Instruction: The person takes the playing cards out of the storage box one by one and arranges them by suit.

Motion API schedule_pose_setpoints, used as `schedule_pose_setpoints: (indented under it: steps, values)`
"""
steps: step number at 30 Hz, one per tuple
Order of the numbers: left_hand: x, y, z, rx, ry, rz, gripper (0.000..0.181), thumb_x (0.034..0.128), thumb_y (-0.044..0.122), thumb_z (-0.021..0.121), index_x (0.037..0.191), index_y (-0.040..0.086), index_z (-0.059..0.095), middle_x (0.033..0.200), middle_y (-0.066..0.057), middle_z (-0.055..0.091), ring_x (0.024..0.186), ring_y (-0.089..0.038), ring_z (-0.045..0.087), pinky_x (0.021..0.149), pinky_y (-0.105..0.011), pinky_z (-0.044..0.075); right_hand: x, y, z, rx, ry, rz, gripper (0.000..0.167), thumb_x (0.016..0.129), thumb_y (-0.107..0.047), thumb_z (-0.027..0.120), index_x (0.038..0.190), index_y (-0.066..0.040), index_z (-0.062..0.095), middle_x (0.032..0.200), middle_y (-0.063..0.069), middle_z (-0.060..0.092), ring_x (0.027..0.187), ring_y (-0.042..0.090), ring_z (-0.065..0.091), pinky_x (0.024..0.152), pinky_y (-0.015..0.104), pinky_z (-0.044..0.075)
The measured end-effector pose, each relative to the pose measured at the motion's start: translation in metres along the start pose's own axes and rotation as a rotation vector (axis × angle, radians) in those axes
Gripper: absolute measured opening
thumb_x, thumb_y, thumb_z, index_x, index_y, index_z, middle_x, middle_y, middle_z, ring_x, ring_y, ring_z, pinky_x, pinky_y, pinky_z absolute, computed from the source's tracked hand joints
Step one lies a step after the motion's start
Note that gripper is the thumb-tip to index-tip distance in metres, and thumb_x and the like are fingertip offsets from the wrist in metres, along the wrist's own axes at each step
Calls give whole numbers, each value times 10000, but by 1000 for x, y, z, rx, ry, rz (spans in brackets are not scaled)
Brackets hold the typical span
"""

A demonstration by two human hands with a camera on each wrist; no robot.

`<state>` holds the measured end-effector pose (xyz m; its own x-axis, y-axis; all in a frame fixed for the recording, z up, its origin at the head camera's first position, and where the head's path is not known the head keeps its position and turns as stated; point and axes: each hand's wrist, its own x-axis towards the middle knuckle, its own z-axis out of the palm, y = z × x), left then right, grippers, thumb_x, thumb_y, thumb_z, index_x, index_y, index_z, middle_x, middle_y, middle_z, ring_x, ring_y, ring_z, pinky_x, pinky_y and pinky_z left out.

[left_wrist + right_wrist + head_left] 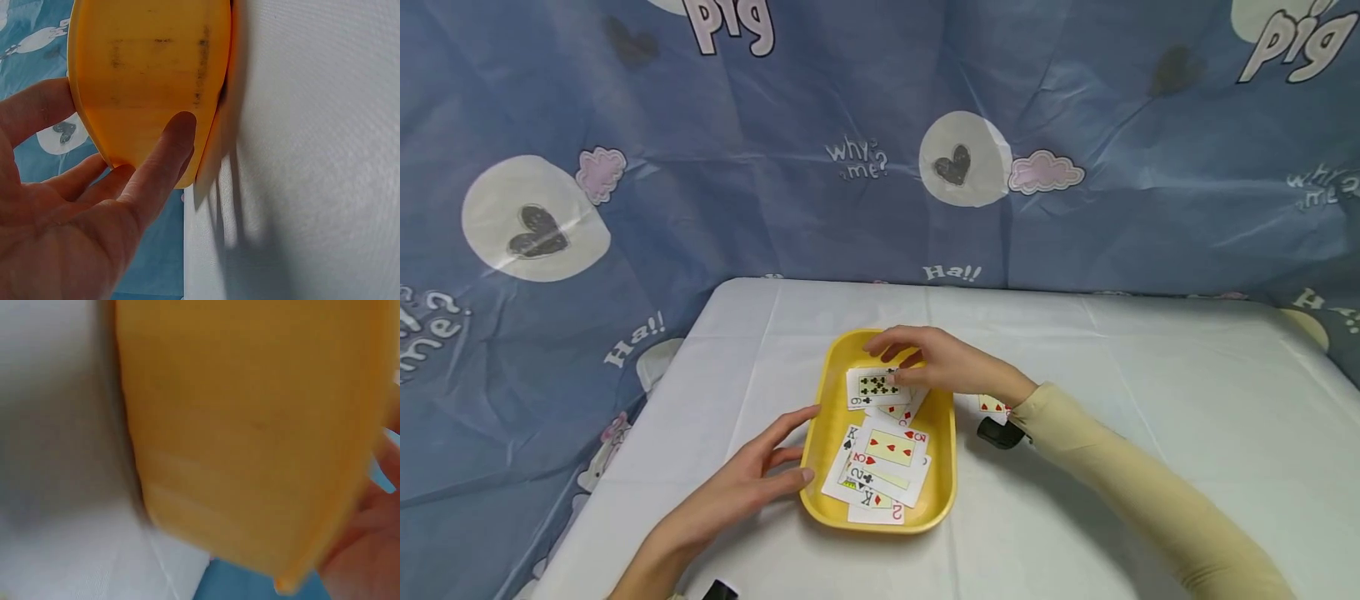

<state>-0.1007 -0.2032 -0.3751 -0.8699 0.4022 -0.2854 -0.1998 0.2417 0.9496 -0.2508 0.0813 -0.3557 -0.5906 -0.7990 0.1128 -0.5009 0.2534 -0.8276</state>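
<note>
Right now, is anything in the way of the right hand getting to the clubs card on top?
Nothing visible is. The right hand reaches over the right rim of the yellow tray, its thumb already over the clubs card.

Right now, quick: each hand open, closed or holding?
Left hand: open, touching the yellow tray.
Right hand: over the clubs card; grip cannot be told.

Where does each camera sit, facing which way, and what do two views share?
Head-worn: forward and down at yellow tray; left hand, right hand, forearms show.
On left wrist: faces tray's outer side; left hand shows.
On right wrist: faces tray's opposite side; right hand partly shows.
Both wrist views: tray, white table.
</note>
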Motion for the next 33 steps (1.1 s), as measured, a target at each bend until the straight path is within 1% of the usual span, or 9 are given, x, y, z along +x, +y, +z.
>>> schedule_pose_setpoints:
  steps: [3, 7, 10, 13, 19, 26, 30, 33]
  values:
    - [0, 0, 0, -4, -5, 8, 689, 948, 230, 673, 1533, 293, 314, 1478, -129, 433, 1283, -265, 503, 982, -401, 443, 14, 4, 5, -17, -67, 27, 441, 923, -30, 675, 1349, -50, 564, 1312, 128, 581, 1190, 272, 563, 963, 374, 479]
    - [1, -1, 2, 8, 1, 18, 692, 942, 237, 682, 1529, 301, 322, 1536, -89, 351, 1304, -268, 482, 996, -423, 432, 25, 8, 11, -104, -132, 63, 451, 930, -20, 651, 1366, -88, 556, 1340, 90, 566, 1187, 227, 569, 973, 338, 467]
    - [2, 0, 3, 11, 1, 26, 691, 943, 232, 680, 1530, 292, 321, 1544, -89, 336, 1306, -273, 480, 993, -420, 434, 30, 10, 14, -167, -164, 73, 467, 930, -23, 651, 1379, -98, 547, 1350, 80, 558, 1194, 221, 567, 988, 325, 454]
    - [1, 0, 3, 10, 2, 22, 692, 943, 233, 680, 1532, 284, 320, 1530, -98, 359, 1303, -272, 482, 991, -419, 434, 33, 12, 16, -206, -188, 83, 482, 930, -22, 653, 1392, -89, 534, 1359, 85, 553, 1209, 217, 563, 996, 316, 448]
    - [0, 1, 1, 27, 19, 17, 697, 942, 249, 683, 1534, 286, 316, 1523, -85, 371, 1298, -264, 488, 1030, -484, 377, 39, 13, 18, -248, -223, 90, 546, 891, -19, 709, 1403, -82, 530, 1387, 55, 542, 1240, 195, 535, 1026, 325, 422]
    - [-1, 1, 1, 17, 16, 7, 687, 946, 239, 677, 1532, 293, 322, 1481, -122, 426, 1292, -274, 490, 1032, -499, 380, 41, 14, 16, -314, -271, 94, 602, 834, -50, 778, 1390, -106, 556, 1333, 37, 554, 1147, 190, 540, 993, 303, 427]
    - [-1, 1, 1, 18, 18, 8, 679, 946, 239, 674, 1528, 295, 328, 1482, -121, 427, 1287, -271, 494, 1031, -514, 380, 42, 13, 14, -360, -331, 64, 620, 801, -66, 807, 1373, -123, 575, 1324, 45, 528, 1104, 190, 532, 961, 295, 435]
    - [-1, 1, 1, 22, 20, 2, 675, 947, 239, 673, 1525, 296, 331, 1484, -112, 424, 1284, -263, 498, 1029, -516, 380, 43, 14, 14, -386, -386, 62, 631, 798, -107, 819, 1379, -142, 576, 1335, 32, 476, 1069, 177, 506, 917, 265, 427]
